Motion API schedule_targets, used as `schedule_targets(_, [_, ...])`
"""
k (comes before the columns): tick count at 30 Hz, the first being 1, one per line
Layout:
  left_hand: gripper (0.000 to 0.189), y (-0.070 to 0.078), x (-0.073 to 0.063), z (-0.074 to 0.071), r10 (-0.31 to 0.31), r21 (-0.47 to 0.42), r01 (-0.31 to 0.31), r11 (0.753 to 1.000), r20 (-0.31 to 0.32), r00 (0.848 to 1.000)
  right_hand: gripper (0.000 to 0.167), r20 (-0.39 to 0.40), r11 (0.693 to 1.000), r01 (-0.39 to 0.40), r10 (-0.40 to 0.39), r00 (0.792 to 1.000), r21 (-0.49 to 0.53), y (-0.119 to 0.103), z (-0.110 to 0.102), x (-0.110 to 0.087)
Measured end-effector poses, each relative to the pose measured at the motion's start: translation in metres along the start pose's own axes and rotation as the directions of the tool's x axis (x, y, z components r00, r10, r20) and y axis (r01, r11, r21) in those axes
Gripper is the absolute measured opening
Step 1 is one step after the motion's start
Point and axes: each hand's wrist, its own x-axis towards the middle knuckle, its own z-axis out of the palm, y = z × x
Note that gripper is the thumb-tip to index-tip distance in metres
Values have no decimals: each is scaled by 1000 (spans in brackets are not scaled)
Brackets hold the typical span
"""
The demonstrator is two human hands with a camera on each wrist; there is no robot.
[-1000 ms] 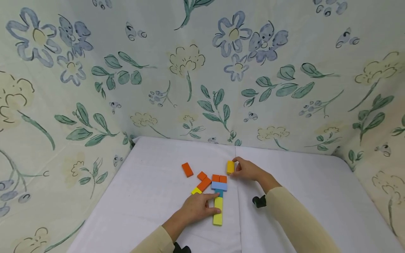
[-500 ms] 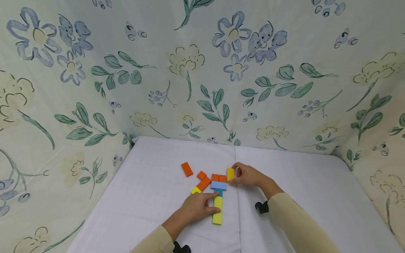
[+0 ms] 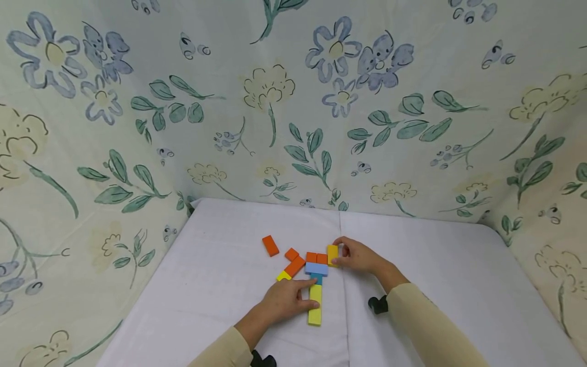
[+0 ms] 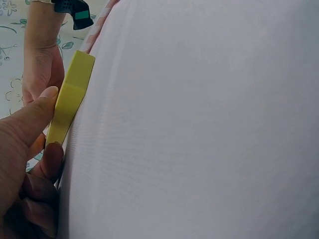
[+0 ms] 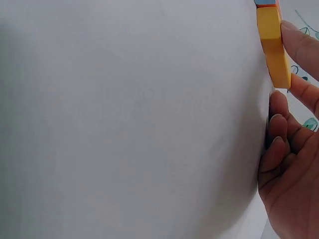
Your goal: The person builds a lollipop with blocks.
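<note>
My right hand (image 3: 359, 256) pinches an orange-yellow block (image 3: 331, 253) between thumb and index finger, at its right side. The block's left side is right at an orange-red block (image 3: 322, 259), one of two side by side. In the right wrist view, the yellow block (image 5: 272, 42) stands on the white cloth. Below the red pair come a light blue block (image 3: 316, 269), a teal block (image 3: 318, 279) and a yellow-green strip (image 3: 315, 313). My left hand (image 3: 284, 302) rests beside this column, index fingertip on the teal block, thumb on the strip (image 4: 72, 94).
Left of the column lie a slanted orange-red block (image 3: 294, 266), a small orange-red one (image 3: 291, 254) and a bright yellow piece (image 3: 284, 276) partly behind the left hand. Another orange-red block (image 3: 270, 245) lies apart. The white-covered table (image 3: 412, 244) meets a floral curtain (image 3: 275, 168) behind.
My right hand has brought the orange-yellow block towards me and slightly left, up to the red pair's right side. The left hand stays where it was.
</note>
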Motion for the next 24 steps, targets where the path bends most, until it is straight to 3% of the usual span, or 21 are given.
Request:
schedule_targets(13, [63,0,0,0,2,10,-2,1000,9,1000,50,5,997,-66,66,998,-41,-4,1,3])
schedule_targets(24, [63,0,0,-3,-2,-36,3,999,13,1000,47,22,994,-95,96,995,-52,-9,0,4])
